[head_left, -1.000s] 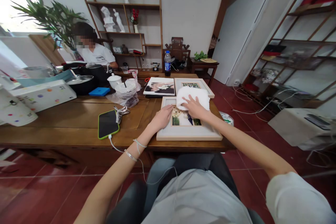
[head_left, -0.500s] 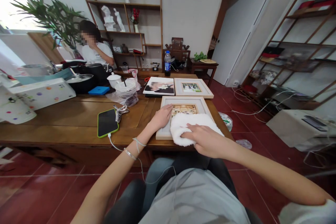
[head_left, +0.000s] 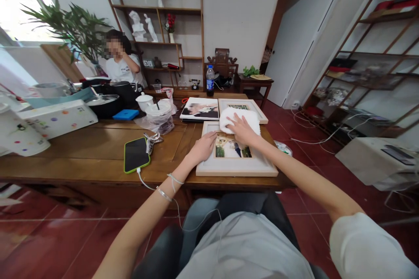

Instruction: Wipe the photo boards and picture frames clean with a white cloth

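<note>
On the table's near right part lies a framed photo (head_left: 204, 169) with a pale wood edge and a wide white mount. My left hand (head_left: 203, 148) rests with its fingers stretched out on the left side of this frame. A fluffy white towel (head_left: 251, 118) is under my right hand (head_left: 242, 130), whose fingers spread over it and press it down. The towel covers the far edge of the frame and part of a second framed photo (head_left: 262, 118) behind it. To the left of that one lies a photo panel (head_left: 200, 109), on top of something dark.
A charging phone (head_left: 136, 155) lies left of my arm, its cable running to my lap. Further left are a lidded white cup (head_left: 144, 102), a plastic bag (head_left: 160, 124), a blue box (head_left: 126, 114) and pots. A bottle (head_left: 210, 82) stands behind. Another person (head_left: 122, 67) sits across.
My right hand has moved the towel from the near right of the front frame to its far edge, uncovering the photo. My left hand stays on the frame's left side.
</note>
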A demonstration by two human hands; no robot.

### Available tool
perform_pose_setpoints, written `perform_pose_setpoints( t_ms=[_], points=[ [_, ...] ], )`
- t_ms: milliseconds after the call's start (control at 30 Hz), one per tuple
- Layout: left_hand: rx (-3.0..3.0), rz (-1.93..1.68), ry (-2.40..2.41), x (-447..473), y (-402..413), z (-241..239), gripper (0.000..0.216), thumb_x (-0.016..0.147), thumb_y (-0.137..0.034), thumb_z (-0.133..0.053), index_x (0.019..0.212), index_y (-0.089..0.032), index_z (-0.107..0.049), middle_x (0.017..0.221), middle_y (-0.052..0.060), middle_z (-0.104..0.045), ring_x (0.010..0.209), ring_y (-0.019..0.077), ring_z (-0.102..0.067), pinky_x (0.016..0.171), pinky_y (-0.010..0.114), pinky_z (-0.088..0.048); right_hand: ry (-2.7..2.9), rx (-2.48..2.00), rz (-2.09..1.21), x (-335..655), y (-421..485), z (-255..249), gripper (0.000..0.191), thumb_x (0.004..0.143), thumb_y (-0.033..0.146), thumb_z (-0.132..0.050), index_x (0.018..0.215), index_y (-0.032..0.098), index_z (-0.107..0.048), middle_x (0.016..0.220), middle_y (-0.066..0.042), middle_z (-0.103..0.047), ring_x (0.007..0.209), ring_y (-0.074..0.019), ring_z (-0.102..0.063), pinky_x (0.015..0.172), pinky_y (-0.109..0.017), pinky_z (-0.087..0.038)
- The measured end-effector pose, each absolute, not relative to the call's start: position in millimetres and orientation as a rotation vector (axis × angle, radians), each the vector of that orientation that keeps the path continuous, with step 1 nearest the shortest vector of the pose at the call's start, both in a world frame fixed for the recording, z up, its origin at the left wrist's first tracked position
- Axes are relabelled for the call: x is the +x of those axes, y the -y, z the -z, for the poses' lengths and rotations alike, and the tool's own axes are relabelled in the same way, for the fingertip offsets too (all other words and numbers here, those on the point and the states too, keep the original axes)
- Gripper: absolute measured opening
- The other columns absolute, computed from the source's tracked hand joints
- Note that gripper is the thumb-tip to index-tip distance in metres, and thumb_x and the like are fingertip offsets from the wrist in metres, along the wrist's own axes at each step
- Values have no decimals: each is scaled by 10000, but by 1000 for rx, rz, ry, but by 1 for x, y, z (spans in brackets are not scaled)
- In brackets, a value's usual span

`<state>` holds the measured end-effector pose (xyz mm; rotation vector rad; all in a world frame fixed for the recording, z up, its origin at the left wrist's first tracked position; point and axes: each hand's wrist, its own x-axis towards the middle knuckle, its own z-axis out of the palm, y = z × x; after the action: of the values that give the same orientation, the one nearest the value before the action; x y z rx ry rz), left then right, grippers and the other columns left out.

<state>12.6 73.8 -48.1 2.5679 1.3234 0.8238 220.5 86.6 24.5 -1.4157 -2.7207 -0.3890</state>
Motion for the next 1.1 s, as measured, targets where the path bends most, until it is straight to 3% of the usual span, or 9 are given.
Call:
perform_pose_setpoints(
  t_ms=[300,500,633,833,1000,1100],
  points=[
    [2550,-822,-1298,13,-72,46,434,922,-174,-344,1325,-173,-504,1414,98,-474,1320,216,-421,1095,429,-365,2927,-1266,133,207,-5,-28,562,746,10,-410,1257,191,-561,1444,-130,-434,1299,-369,-386,980,-569,-351],
    [2553,-798,-1359,14,-71,46,432,948,-214,-304,1313,-111,-511,1404,134,-478,1328,212,-413,1099,404,-358,2990,-1186,-101,215,59,-62,496,738,38,-429,1168,201,-615,1139,-145,-629,1063,-286,-583,865,-409,-445],
    [2557,-797,-1364,14,-71,45,431,951,-218,-304,1311,-101,-512,1408,140,-471,1330,215,-410,1098,410,-360,2939,-1254,-136,219,62,-59,515,750,40,-418,1206,207,-590,1180,-149,-610,1116,-285,-567,895,-413,-434],
    [2564,-805,-1342,14,-71,45,422,941,-208,-318,1296,-115,-527,1400,139,-481,1318,223,-426,1088,424,-374,2827,-1362,50,225,10,-28,601,708,-10,-416,1268,162,-551,1397,-160,-475,1324,-319,-383,1034,-493,-322],
    [2567,-804,-1340,13,-73,47,425,951,-234,-310,1303,-123,-522,1407,129,-475,1326,214,-416,1096,409,-363,2731,-1452,9,232,-47,-32,633,731,-10,-382,1329,164,-499,1301,-135,-566,1315,-295,-398,1005,-443,-363],
    [2553,-809,-1344,12,-74,48,421,953,-241,-313,1301,-141,-527,1412,114,-473,1330,209,-411,1101,403,-356,2645,-1524,122,229,-65,-34,626,737,-3,-386,1332,162,-495,1315,-150,-547,1314,-327,-373,996,-484,-354]
  ],
)
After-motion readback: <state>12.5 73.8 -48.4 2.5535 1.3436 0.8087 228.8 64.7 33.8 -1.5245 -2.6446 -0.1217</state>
